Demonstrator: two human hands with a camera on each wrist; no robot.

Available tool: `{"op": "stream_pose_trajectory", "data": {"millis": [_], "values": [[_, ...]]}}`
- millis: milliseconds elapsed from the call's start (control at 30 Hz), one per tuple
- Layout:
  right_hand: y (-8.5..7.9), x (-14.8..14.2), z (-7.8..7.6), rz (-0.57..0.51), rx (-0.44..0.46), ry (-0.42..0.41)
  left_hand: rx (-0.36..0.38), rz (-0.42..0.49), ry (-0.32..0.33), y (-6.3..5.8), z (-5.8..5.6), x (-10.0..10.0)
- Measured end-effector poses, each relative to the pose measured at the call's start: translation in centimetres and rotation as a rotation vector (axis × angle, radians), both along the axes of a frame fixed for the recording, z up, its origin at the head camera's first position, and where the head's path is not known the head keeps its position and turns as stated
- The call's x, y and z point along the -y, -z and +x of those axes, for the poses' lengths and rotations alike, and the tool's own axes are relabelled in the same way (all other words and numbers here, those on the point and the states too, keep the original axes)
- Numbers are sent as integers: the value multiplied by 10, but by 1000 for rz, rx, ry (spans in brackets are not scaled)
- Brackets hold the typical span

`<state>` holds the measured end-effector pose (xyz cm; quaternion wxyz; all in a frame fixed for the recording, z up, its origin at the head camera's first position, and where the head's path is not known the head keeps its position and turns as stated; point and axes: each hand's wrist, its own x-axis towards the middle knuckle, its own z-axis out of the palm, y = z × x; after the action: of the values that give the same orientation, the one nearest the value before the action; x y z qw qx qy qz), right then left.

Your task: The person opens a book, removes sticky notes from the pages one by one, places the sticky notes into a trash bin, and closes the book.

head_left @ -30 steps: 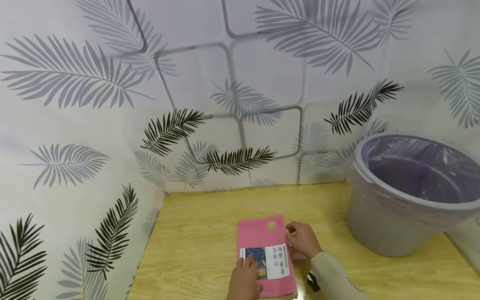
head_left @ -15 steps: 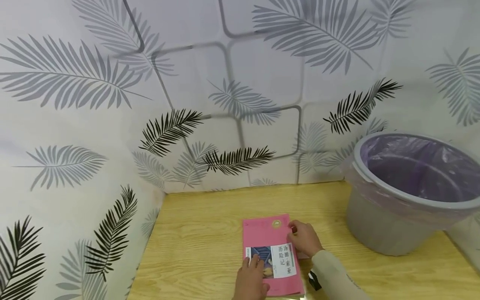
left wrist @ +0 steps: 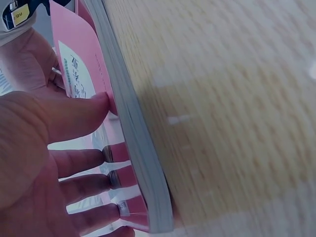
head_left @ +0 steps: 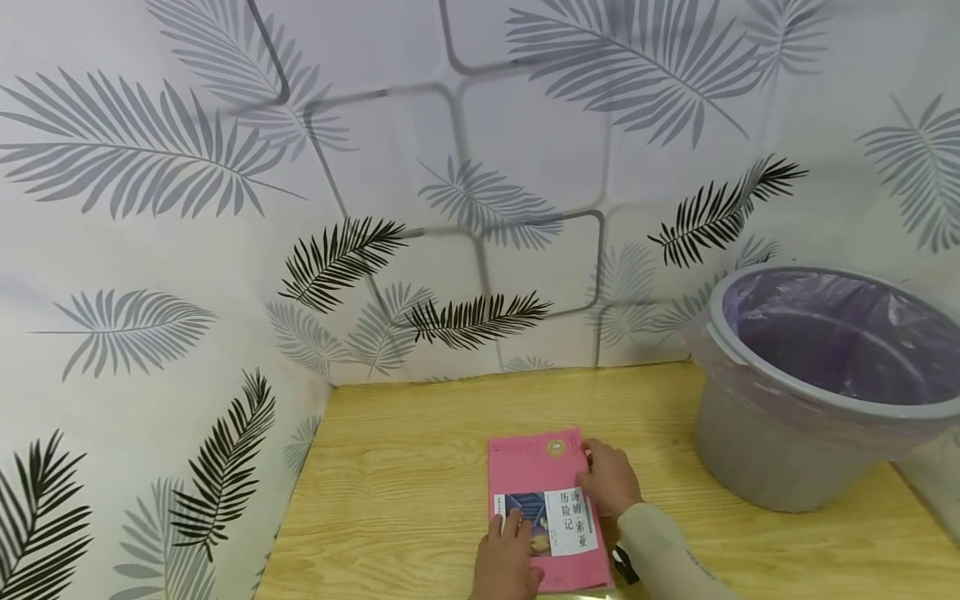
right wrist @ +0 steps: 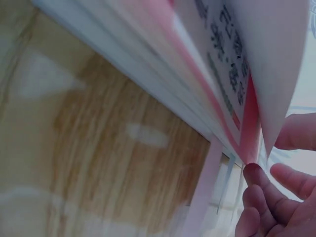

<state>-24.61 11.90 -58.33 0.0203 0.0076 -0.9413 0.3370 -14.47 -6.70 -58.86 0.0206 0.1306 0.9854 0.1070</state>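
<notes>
A pink paperback book [head_left: 532,467], with a white label and Chinese title, lies on the wooden table. My left hand [head_left: 504,560] rests on the lower left of its cover. The left wrist view shows those fingers [left wrist: 84,186] extended over the cover and the thumb at the cover's edge, above the page block [left wrist: 128,113]. At the book's right edge, my right hand [head_left: 611,479] has its fingers bent around the cover's side. In the right wrist view the cover's edge [right wrist: 253,116] stands lifted from the pages, its corner between the right hand's thumb and fingertips [right wrist: 254,173].
A grey bin [head_left: 772,450] with a purple plastic liner [head_left: 817,333] stands at the table's right. Leaf-patterned covering [head_left: 525,267] hangs behind and to the left of the table [head_left: 390,467]. A dark strap [head_left: 624,565] shows at my right wrist.
The book has slid slightly right with my left hand on it. My right fingers have closed in on its edge, and the pink flap beneath that hand has gone from sight.
</notes>
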Motion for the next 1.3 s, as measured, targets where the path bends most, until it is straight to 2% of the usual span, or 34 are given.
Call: {"op": "stream_pose_trajectory", "data": {"millis": [133, 267, 633, 1100, 1300], "values": [[1, 2, 1, 41, 14, 29, 22, 2, -2, 1, -1, 1], [6, 4, -1, 71, 64, 49, 43, 6, -6, 1, -1, 1], [12, 5, -5, 111, 86, 63, 45, 14, -2, 1, -1, 3], [10, 8, -3, 97, 114, 73, 107, 9, -18, 4, -3, 3], [10, 8, -2, 66, 92, 74, 129, 1, -23, 4, -4, 4]]}}
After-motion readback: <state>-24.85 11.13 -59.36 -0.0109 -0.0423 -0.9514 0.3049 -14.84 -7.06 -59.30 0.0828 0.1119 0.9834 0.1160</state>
